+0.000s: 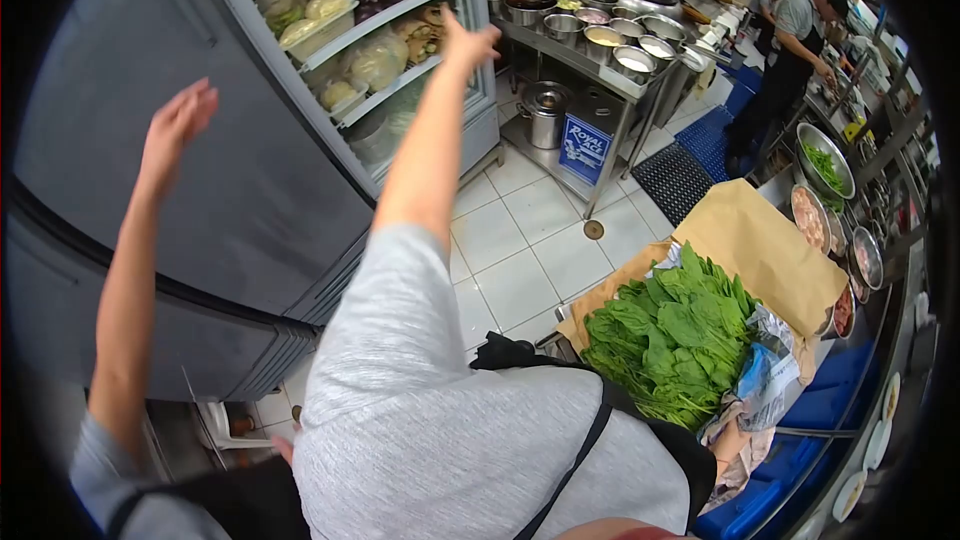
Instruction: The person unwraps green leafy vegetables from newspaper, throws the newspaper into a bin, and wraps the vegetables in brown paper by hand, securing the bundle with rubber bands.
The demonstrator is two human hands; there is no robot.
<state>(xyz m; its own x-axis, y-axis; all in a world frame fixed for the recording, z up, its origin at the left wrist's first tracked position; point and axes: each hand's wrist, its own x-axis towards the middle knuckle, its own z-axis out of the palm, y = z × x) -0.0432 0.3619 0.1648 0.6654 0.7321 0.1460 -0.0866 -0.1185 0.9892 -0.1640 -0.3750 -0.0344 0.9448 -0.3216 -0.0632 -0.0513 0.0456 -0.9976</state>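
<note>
My left arm reaches toward the glass-fronted fridge (478, 145). My left hand (468, 40) is open in front of its shelves, fingers stretched and holding nothing. At lower right, my right hand (733, 443) is beside crumpled printed paper (752, 468) at the edge of a pile of leafy greens (675, 335); its fingers are hidden. The greens lie on brown paper (765, 250) with a blue-and-white plastic wrapper (765, 370) beside them. Bagged vegetables (378, 60) fill the fridge shelves.
Another person's raised hand (183, 120) is at left, before a grey cabinet door (270, 130). A steel table (630, 88) holds several pots. Another person (790, 50) works at the right counter, near a bowl of green vegetables (825, 165). Black mats (675, 180) cover some floor tiles.
</note>
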